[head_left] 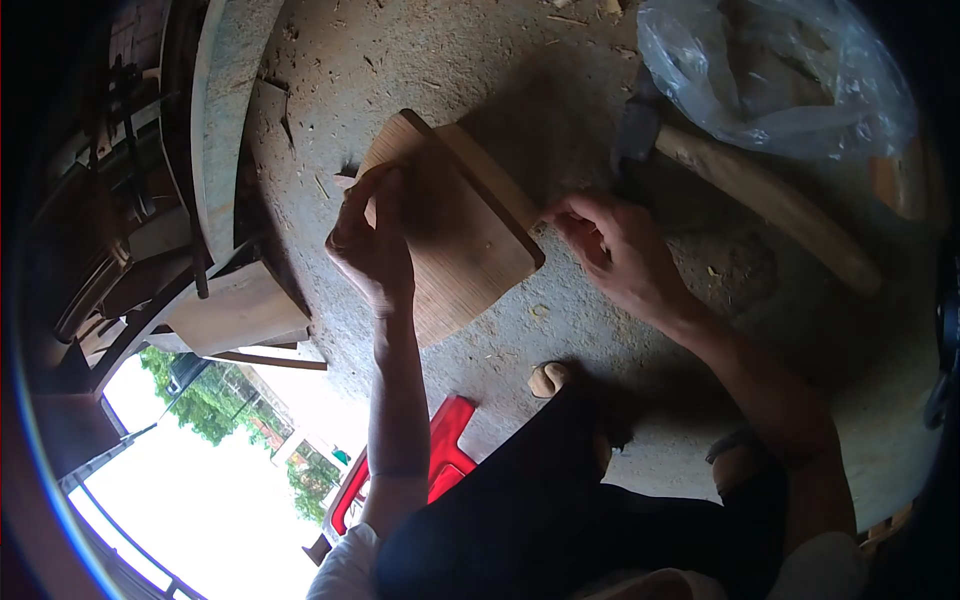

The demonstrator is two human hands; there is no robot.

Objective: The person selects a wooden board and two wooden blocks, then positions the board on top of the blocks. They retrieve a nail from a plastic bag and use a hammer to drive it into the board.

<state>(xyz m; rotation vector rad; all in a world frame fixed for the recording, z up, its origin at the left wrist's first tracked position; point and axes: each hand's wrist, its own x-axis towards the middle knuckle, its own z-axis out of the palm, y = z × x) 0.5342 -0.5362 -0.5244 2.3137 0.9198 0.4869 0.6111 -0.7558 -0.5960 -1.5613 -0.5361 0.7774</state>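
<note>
A flat piece of light wood (pixel 465 265) with a dark long edge sits in front of me, above the concrete floor. Against its far side lies a paler wooden strip (pixel 488 175). My left hand (pixel 375 240) is closed at the board's left edge, with its fingertips partly hidden in shadow. Over by the strip's right end, my right hand (pixel 620 245) has its thumb and fingers pinched together. Whatever is between those fingers is too small or hidden to make out.
A hammer (pixel 765 205) with a wooden handle lies at the right, beside a clear plastic bag (pixel 780 85). Wooden pieces (pixel 235 310) are stacked along the left. Something red (pixel 450 450) stands near my left forearm. Wood chips are scattered on the floor (pixel 330 60).
</note>
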